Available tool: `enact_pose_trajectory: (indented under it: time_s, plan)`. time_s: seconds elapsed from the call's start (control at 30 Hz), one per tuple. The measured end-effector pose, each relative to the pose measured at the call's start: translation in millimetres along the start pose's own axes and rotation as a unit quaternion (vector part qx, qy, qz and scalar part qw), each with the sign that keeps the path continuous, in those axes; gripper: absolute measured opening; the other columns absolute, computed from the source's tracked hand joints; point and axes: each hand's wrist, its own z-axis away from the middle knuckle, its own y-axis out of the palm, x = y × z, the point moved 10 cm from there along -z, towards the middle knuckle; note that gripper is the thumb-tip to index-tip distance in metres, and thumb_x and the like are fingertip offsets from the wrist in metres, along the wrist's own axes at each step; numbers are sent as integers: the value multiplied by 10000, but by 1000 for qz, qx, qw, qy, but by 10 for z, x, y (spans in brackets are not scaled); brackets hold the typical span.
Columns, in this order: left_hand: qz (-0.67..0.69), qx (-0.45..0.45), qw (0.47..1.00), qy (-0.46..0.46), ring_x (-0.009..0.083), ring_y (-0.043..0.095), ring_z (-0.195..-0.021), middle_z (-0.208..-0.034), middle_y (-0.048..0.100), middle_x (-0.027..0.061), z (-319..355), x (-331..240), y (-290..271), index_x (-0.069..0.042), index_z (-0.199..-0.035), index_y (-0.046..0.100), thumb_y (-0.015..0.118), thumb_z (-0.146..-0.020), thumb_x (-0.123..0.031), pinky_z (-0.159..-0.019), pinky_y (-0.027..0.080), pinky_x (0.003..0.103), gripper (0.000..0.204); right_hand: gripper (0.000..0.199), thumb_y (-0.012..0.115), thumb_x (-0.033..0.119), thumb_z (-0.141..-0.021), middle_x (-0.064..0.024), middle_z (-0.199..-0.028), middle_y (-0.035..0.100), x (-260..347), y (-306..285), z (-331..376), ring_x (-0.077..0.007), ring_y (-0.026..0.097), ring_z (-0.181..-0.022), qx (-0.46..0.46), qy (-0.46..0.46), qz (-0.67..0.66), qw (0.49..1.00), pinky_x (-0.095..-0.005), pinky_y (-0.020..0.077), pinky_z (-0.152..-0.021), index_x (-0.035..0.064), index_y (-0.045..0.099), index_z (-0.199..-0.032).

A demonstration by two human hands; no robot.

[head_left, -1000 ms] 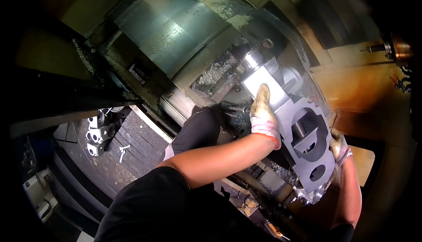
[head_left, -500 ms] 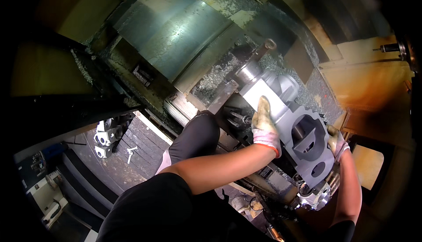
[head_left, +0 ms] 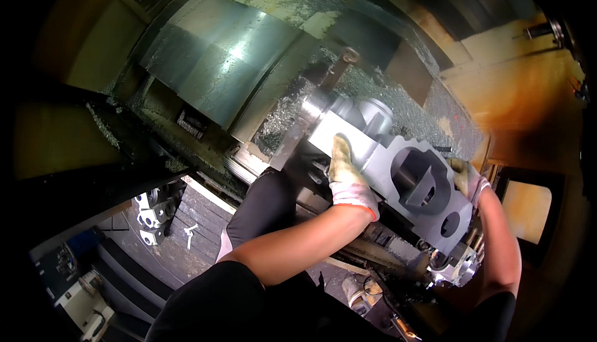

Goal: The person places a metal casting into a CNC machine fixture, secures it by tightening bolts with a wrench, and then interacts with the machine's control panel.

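Note:
A large grey metal casting (head_left: 379, 171) with a big oval opening and a smaller round hole extends across the middle right, slanting down to the right. My left hand (head_left: 345, 171), in a stained work glove, grips its near left side, thumb lying along the pale flat face and fingers hidden beneath. Around the far right edge curls my right hand (head_left: 466, 180), also gloved, its fingertips partly hidden. At the casting's upper left end sits a shiny round collar (head_left: 315, 107). Just below its lower right end is a smaller shiny metal part (head_left: 457, 268).
Metal chips (head_left: 404, 102) cover the machine bed behind the casting. A flat bar with a rounded end (head_left: 349, 56) rises there. Smooth metal covers (head_left: 224, 56) lie upper left. Several small machined parts (head_left: 152, 217) and a light metal tool (head_left: 190, 235) rest on a platform lower left.
The view has turned slightly, so the surroundings sit differently in the picture. Both hands keep their hold on the casting, which appears farther left at its upper end.

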Motion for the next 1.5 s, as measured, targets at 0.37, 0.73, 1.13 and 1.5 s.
enact_pose_trajectory:
  time_s: [0.37,0.73,1.13,1.5]
  plan:
    - [-167,55,983,46,322,576,-1388,-1490,618,103,-22,-125,367,-175,-1485,575,335,-1086,-628,-1191,443,544,650,195,711,207,-1031,-82,-1050,763,1328,-962,1486,-151,701,-917,-222,-241,167,930,-300,578,-828,40,750,-1123]
    - [-371,66,924,66,336,531,-1405,-1514,606,69,-262,-116,239,-219,-1469,605,397,-983,-633,-1150,413,631,672,358,688,361,-1029,-58,-1109,748,-856,-524,1481,-184,709,-1008,-214,-48,-125,967,-355,576,-938,89,692,-1262]
    - [-689,167,656,260,243,655,-1181,-1186,700,104,540,-905,493,-77,-1301,668,692,-1013,-506,-990,581,410,518,632,728,419,-835,-129,-1308,743,-420,-241,946,-319,713,-1175,-195,-142,76,968,-422,558,-965,126,689,-1394]
    - [-838,350,-179,378,270,765,-816,-896,796,150,667,1092,910,-23,-1091,780,917,-808,-425,-813,604,392,510,423,742,267,-798,-161,-1110,790,-576,-150,860,-352,760,-949,-274,-198,-27,941,-455,599,-833,96,793,-1181]
